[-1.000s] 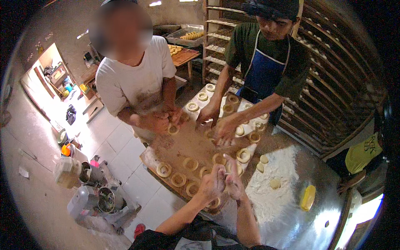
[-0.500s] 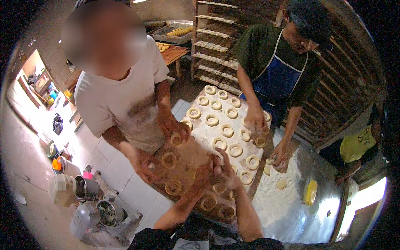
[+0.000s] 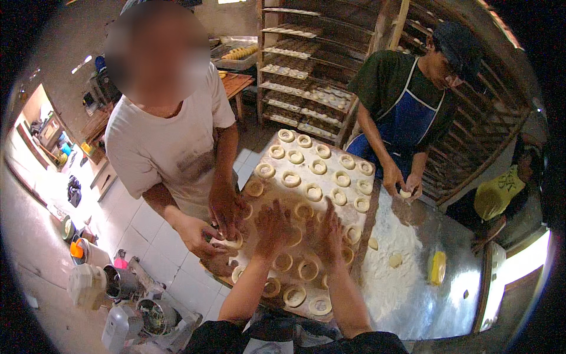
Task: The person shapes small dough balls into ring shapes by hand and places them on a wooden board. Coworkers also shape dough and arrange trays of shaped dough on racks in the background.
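Note:
Rows of pale dough rings [image 3: 313, 192] lie on a floured wooden board [image 3: 275, 193] in front of me. My left hand [image 3: 272, 229] is over the board's middle, its fingers spread and pointing away from me. To its right, my right hand [image 3: 331, 236] is stretched out the same way, with nothing seen in it. Both are low over the dough rings and hide some of them; whether the palms touch the dough I cannot tell. Nearer to my body, several more rings, among them one dough ring [image 3: 294, 295], lie between my forearms.
A co-worker in a white shirt [image 3: 177, 147] handles a ring at the board's left edge. Another, in a blue apron [image 3: 407, 112], holds a dough piece over a floured metal table [image 3: 436, 312] with a yellow item [image 3: 437, 268]. Behind stands a tray rack [image 3: 261, 65]; mixing machines [image 3: 121, 324] are lower left.
My hands were together above the board; now they are apart, lower and flat. The left co-worker's hands have come together round a ring. The aproned co-worker's hands have left the board and met.

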The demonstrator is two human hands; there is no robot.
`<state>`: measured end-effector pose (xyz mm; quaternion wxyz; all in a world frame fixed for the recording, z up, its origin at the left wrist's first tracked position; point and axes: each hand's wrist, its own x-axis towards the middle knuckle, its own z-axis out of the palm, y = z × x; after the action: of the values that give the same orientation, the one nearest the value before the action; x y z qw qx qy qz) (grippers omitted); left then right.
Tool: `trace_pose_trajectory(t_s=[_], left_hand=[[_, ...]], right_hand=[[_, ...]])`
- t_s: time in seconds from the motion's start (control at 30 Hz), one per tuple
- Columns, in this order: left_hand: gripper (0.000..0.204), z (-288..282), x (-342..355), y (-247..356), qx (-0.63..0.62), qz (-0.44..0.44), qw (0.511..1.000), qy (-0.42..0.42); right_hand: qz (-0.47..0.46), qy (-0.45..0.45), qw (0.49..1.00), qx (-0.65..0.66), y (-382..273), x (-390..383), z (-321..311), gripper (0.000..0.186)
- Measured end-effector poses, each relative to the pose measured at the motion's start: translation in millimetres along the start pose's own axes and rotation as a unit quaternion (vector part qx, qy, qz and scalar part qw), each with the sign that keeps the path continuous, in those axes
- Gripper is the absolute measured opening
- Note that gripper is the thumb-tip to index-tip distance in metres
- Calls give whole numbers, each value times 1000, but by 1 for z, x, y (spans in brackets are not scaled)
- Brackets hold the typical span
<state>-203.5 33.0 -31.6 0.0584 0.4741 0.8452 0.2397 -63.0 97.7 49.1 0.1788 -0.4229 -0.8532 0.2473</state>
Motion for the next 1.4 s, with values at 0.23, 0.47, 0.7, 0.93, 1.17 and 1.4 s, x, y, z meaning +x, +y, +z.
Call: trace_pose_trajectory(t_s=[0.23, 0.47, 0.7, 0.93, 1.17, 1.4], left_hand=[[60, 25, -37, -26, 58, 52, 996, 34], [65, -19, -61, 26, 73, 6, 997, -25], [43, -26, -130, 166, -91, 17, 988, -127], [22, 47, -180, 254, -193, 110, 949, -223], [34, 124, -197, 284, -280, 130, 948, -74], [34, 89, -201, 323, -372, 51, 926, -47]], right_hand=[[-21, -119, 973, -196, 5, -13, 33, 84], [29, -139, 984, -111, 63, -40, -12, 77], [145, 74, 978, -134, 253, -105, -140, 30], [41, 76, 944, -319, 301, -100, -128, 27], [-20, 27, 997, 70, 316, -152, -153, 30], [-32, -8, 891, 453, 278, -185, -181, 53]])
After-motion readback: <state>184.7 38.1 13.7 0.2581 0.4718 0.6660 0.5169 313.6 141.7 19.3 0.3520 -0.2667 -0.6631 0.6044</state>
